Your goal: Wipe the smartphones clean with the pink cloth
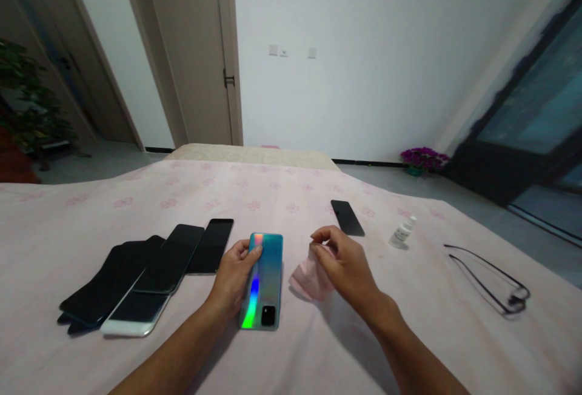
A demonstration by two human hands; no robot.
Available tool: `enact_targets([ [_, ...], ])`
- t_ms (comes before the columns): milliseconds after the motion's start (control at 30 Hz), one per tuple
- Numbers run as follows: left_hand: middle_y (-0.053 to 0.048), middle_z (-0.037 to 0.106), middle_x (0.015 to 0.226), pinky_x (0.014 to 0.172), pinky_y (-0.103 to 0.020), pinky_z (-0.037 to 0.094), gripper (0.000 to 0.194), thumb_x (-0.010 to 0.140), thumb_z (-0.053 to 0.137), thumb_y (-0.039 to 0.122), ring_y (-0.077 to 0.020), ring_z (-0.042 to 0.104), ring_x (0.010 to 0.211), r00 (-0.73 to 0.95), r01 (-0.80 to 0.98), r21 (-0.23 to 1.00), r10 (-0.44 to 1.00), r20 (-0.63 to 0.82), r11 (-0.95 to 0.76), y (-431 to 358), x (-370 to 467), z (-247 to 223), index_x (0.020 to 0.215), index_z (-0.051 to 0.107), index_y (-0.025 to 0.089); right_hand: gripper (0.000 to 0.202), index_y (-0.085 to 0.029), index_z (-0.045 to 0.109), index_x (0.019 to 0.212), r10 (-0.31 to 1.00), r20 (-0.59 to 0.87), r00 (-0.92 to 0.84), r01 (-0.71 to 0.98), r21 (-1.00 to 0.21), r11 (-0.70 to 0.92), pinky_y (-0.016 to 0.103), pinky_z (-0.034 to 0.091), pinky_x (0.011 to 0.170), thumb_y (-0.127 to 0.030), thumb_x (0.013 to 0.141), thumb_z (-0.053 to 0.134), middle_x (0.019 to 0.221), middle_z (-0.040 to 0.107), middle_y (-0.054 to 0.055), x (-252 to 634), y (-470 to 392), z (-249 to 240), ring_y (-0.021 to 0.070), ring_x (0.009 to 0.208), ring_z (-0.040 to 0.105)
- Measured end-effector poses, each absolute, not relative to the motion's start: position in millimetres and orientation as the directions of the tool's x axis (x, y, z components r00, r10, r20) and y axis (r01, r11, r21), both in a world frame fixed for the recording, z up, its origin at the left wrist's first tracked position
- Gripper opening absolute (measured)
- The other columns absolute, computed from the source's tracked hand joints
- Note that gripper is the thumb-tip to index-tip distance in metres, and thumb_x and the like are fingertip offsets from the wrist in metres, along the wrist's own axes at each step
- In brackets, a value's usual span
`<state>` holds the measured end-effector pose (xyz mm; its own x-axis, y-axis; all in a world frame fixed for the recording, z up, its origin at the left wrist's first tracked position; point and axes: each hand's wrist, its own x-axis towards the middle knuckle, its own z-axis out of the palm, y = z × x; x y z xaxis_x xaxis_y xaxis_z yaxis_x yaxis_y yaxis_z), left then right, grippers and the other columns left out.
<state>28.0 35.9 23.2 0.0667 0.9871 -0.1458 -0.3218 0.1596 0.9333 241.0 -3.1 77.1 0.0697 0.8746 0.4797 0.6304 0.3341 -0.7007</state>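
My left hand point(237, 271) grips a shiny blue smartphone point(266, 277) by its left edge, thumb across its back. The back faces up, with the square camera block at the end nearer me. To the right of that phone, my right hand point(343, 262) pinches a thin pink cloth point(311, 277) between thumb and fingers. The cloth hangs just above or on the bedding; I cannot tell which. Left of my left hand lie several dark-screened phones point(175, 258), partly overlapping, one with a white frame point(136, 316).
Beyond my right hand lies another black phone point(348, 218). A small white spray bottle point(403, 232) stands to its right, and black-framed glasses point(488, 280) rest farther right. Everything lies on a pink flowered sheet point(254, 186). Behind are a wall and a door point(191, 49).
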Motion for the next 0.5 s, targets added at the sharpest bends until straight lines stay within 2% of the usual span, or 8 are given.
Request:
enact_targets([
  [133,-0.008,0.074,0.093,0.065,-0.028,0.055,0.043,0.077,0.07,0.027,-0.0179,0.07,0.073,0.116,-0.324,0.933,0.985,-0.126,0.158,40.1,35.1,10.1,0.117,0.06,0.015,0.01,-0.019,0.063,0.088,0.831,0.499,0.247,0.528,-0.788,0.317,0.031,0.049,0.07,-0.027,0.083,0.061,0.083,0.069,0.004,240.7,7.0,67.8,0.0195,0.076,0.064],
  [233,-0.011,0.073,0.109,0.072,-0.029,0.056,0.048,0.078,0.064,0.016,-0.0194,0.071,0.087,0.122,-0.284,0.944,0.983,-0.137,0.167,41.9,42.7,4.3,0.126,0.057,0.016,0.016,-0.018,0.062,0.089,0.838,0.455,0.303,0.385,-0.862,0.329,0.031,0.051,0.069,-0.033,0.084,0.062,0.083,0.069,0.005,229.4,5.2,62.4,0.0193,0.076,0.064],
  [300,-0.011,0.07,0.117,0.078,-0.031,0.057,0.049,0.077,0.061,0.011,-0.021,0.07,0.098,0.114,-0.237,0.961,0.987,-0.116,0.14,42.6,45.8,0.9,0.126,0.059,0.017,0.018,-0.018,0.062,0.09,0.893,0.375,0.248,0.271,-0.912,0.308,0.028,0.051,0.065,-0.035,0.085,0.061,0.083,0.069,0.005,217.9,1.8,55.8,0.0178,0.073,0.064],
  [367,-0.011,0.069,0.121,0.082,-0.033,0.057,0.048,0.077,0.06,0.01,-0.0231,0.067,0.106,0.107,-0.176,0.981,0.992,-0.061,0.079,43.1,46.1,-3.0,0.124,0.061,0.018,0.017,-0.017,0.062,0.089,0.959,0.248,0.133,0.22,-0.951,0.216,0.025,0.047,0.056,-0.033,0.085,0.06,0.078,0.068,0.003,206.8,-0.7,45.7,0.0153,0.064,0.061],
  [433,-0.01,0.07,0.12,0.086,-0.036,0.057,0.046,0.078,0.059,0.011,-0.0248,0.065,0.11,0.112,-0.114,0.993,0.994,0.003,0.01,43.5,44.3,-7.5,0.123,0.062,0.018,0.014,-0.018,0.061,0.089,0.986,0.156,0.051,0.246,-0.959,0.139,0.025,0.046,0.054,-0.03,0.085,0.057,0.075,0.067,0.002,199.0,-1.8,34.0,0.0149,0.062,0.059],
  [500,-0.008,0.07,0.119,0.09,-0.038,0.055,0.047,0.078,0.057,0.011,-0.025,0.064,0.113,0.114,-0.069,0.997,0.992,0.046,-0.038,44.1,42.1,-12.4,0.124,0.063,0.019,0.01,-0.018,0.063,0.088,0.979,0.205,0.007,0.357,-0.915,0.189,0.028,0.049,0.064,-0.023,0.083,0.057,0.081,0.068,0.003,195.1,-2.8,24.3,0.0169,0.073,0.061],
])
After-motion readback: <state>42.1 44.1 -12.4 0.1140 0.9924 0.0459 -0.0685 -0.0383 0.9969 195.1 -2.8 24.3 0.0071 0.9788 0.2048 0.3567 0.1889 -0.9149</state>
